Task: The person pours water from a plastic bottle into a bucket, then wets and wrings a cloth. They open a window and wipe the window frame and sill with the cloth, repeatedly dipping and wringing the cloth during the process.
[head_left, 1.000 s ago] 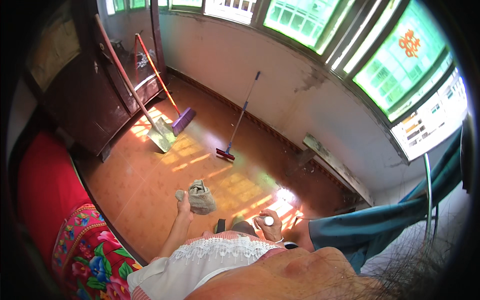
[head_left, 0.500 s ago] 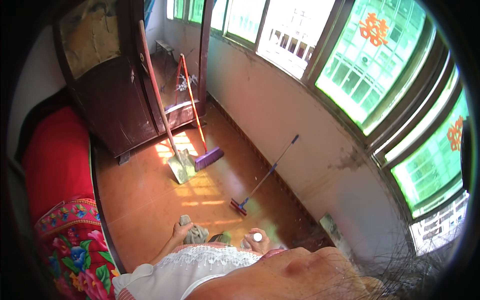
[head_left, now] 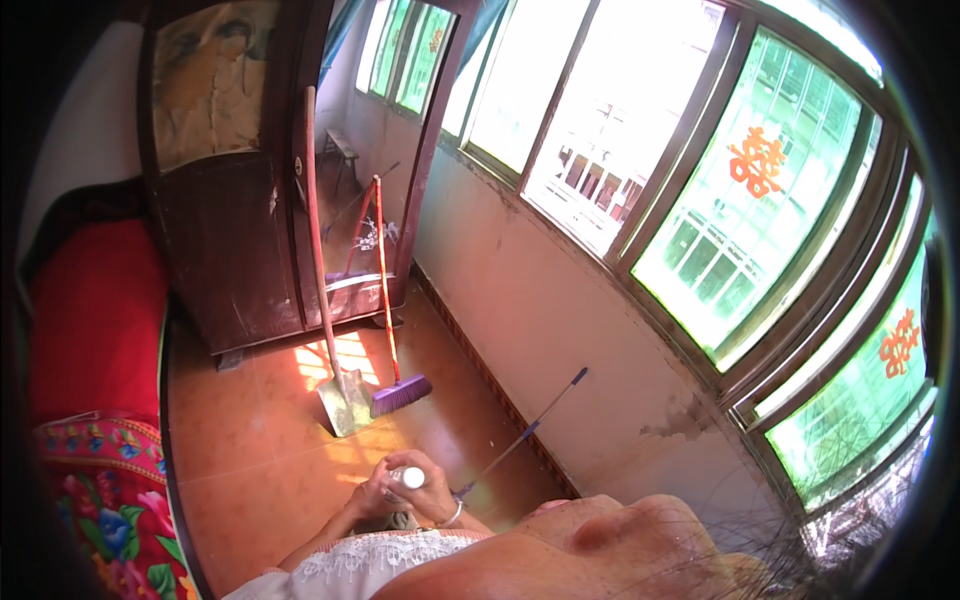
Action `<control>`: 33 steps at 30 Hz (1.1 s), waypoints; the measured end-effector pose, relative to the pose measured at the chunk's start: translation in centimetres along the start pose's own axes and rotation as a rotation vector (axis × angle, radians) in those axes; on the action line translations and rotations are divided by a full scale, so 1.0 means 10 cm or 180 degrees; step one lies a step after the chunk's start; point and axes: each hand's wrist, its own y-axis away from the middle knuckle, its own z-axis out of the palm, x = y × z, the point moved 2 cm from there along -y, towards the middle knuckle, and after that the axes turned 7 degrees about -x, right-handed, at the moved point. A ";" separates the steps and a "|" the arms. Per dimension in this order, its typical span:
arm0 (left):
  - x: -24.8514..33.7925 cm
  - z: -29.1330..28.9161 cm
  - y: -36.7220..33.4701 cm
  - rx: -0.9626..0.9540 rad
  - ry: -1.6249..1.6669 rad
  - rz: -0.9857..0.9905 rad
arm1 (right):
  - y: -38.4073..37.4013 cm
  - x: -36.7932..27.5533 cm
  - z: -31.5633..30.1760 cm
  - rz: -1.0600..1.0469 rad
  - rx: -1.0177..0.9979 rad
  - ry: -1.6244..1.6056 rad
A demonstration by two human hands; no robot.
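Observation:
In front of my chest my two hands are drawn together. My right hand (head_left: 432, 492), with a pale bangle at its wrist, is closed around a small bottle whose round white cap (head_left: 412, 478) faces up. My left hand (head_left: 371, 492) is closed against the bottle's other side. Below the hands shows a bit of grey cloth (head_left: 403, 521), which seems to hang from my left hand; most of it is hidden by the hands and my white lace-edged top.
A shovel (head_left: 345, 402) and a purple broom (head_left: 402, 395) lean on a dark wardrobe (head_left: 235, 255) with a mirror. A blue-handled squeegee (head_left: 530, 430) leans against the wall under the windows. At left stands a bed with red and flowered covers (head_left: 95, 320).
My hands were apart, cloth in the left and capped bottle in the right. They have come together around the bottle. The view has tilted up, so the room sits lower.

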 end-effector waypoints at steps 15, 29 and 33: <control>-0.31 -0.45 0.14 -0.0170 0.2408 -0.0245 | -0.35 0.04 -0.05 0.0755 0.0993 -0.1490; 0.04 -0.80 0.00 -0.0719 0.3499 -0.0091 | -0.51 -0.17 -0.20 0.0701 0.1356 -0.1851; 0.08 -0.88 -0.03 -0.0484 0.3517 -0.0024 | -0.50 -0.11 -0.26 0.0692 0.1278 -0.1335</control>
